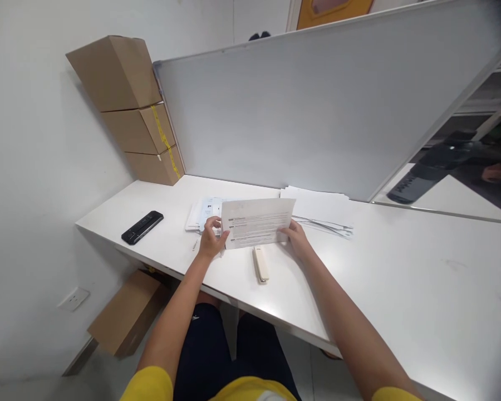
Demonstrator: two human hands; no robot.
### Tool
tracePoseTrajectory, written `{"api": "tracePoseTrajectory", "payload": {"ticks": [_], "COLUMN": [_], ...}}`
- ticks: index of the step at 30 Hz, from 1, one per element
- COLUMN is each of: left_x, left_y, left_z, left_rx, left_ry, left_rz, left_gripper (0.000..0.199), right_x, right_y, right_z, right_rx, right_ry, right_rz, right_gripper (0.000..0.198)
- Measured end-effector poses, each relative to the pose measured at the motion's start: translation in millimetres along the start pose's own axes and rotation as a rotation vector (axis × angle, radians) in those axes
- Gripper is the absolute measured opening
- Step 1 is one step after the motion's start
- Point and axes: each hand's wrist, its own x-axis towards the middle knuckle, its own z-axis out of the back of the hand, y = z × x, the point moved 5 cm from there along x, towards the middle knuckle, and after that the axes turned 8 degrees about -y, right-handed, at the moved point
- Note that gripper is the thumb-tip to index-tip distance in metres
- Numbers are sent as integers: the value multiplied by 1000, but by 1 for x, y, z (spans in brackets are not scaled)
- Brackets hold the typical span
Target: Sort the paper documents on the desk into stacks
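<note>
Between my two hands a printed sheet of paper (pixel 256 224) is held up, tilted, above the white table. My left hand (pixel 212 238) pinches its left edge, thumb in front. At its right edge my right hand (pixel 295 239) grips it, thumb on the printed side and fingers behind. Whether it is one sheet or several, I cannot tell. A cream stapler (pixel 260 264) lies on the table just below the paper. Behind my left hand is a stack of printed papers (pixel 206 210), partly hidden. Behind my right hand lies a loose pile of white sheets (pixel 317 203).
A black phone (pixel 142 227) lies on the table (pixel 401 278) at left. Several cardboard boxes (pixel 129 72) are stacked in the back left corner. A grey partition (pixel 292 111) runs along the back. Another cardboard box (pixel 127 312) sits under the table. A dark bottle (pixel 417 181) stands beyond the partition.
</note>
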Motion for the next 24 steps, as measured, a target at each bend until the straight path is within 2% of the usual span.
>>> {"api": "tracePoseTrajectory", "payload": {"ticks": [4, 11, 14, 18, 21, 24], "left_x": [-3, -1, -1, -1, 0, 2], "left_y": [3, 0, -1, -3, -4, -2], "left_z": [-2, 4, 4, 5, 5, 3], "left_rx": [48, 98, 90, 68, 61, 47], "left_ry": [33, -39, -23, -38, -15, 42], "left_rz": [11, -56, -81, -113, -90, 4], "left_gripper": [55, 50, 48, 45, 44, 45], "right_x": [-1, 5, 4, 3, 2, 3], "right_y": [-3, -12, -12, -6, -5, -4], "right_z": [-6, -3, -2, -2, -1, -1], "right_rx": [4, 7, 63, 111, 114, 115], "right_ry": [6, -27, -51, -57, -72, -85], "right_rz": [-1, 25, -10, 18, -16, -7], "right_gripper": [31, 29, 29, 31, 28, 25]}}
